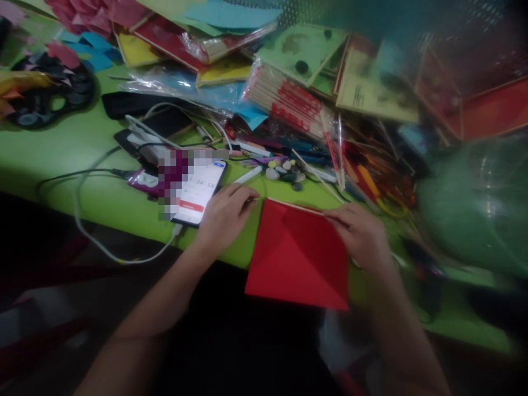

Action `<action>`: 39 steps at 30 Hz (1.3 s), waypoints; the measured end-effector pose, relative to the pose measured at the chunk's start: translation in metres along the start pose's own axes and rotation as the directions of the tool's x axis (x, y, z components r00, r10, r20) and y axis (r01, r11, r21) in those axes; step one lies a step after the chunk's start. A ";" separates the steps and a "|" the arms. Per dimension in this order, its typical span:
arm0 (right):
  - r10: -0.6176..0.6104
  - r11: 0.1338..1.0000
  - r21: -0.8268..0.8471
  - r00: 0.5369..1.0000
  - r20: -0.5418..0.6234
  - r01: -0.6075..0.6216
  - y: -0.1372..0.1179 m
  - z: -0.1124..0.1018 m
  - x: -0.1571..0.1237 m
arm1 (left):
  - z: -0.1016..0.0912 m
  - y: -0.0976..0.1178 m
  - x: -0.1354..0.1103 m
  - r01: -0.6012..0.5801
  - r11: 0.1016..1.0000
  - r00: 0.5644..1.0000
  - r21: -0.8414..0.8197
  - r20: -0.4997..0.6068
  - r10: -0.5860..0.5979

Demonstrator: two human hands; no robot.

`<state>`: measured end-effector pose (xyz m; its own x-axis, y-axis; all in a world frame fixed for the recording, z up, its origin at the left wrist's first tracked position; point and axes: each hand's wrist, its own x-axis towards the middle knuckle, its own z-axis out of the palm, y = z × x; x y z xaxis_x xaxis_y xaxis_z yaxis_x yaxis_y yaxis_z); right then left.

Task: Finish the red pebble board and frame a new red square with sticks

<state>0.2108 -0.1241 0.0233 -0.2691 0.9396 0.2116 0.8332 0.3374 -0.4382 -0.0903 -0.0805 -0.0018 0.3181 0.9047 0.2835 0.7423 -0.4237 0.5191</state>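
A red sheet of paper (299, 256) lies folded at the front edge of the green table (61, 148), part of it hanging past the edge. My left hand (225, 212) rests at its upper left corner, fingers curled and pinched on that corner. My right hand (361, 234) presses on the paper's upper right edge, fingers bent down onto it. A smartphone (198, 192) with a lit screen lies just left of my left hand.
White and black cables (88, 181) trail over the table's front left. Small pebbles (284, 170), pens and sticks lie behind the paper. Stacks of coloured paper and booklets (289, 99) fill the back. A black paint palette (53, 93) sits far left, a green rounded object (474, 203) right.
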 end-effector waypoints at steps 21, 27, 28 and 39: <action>0.013 0.998 -0.064 0.999 0.041 -0.010 -0.001 0.004 0.003 | 0.002 0.000 -0.003 -0.145 0.983 0.988 0.111 0.079 0.136; 0.019 0.995 -0.099 0.999 0.029 -0.016 -0.002 0.004 0.003 | 0.002 0.001 -0.003 -0.165 0.974 0.983 0.153 0.108 0.149; 0.023 0.995 -0.101 0.999 0.028 -0.020 -0.003 0.004 0.004 | 0.002 0.001 -0.003 -0.165 0.974 0.983 0.156 0.111 0.149; 0.068 0.987 -0.146 0.998 -0.007 -0.068 -0.002 0.003 0.005 | 0.004 -0.003 -0.003 -0.144 0.984 0.985 0.102 0.106 0.133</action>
<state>0.2062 -0.1199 0.0222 -0.2085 0.9599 0.1877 0.9112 0.2603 -0.3193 -0.0910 -0.0817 -0.0077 0.4744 0.8401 0.2630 0.7453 -0.5423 0.3879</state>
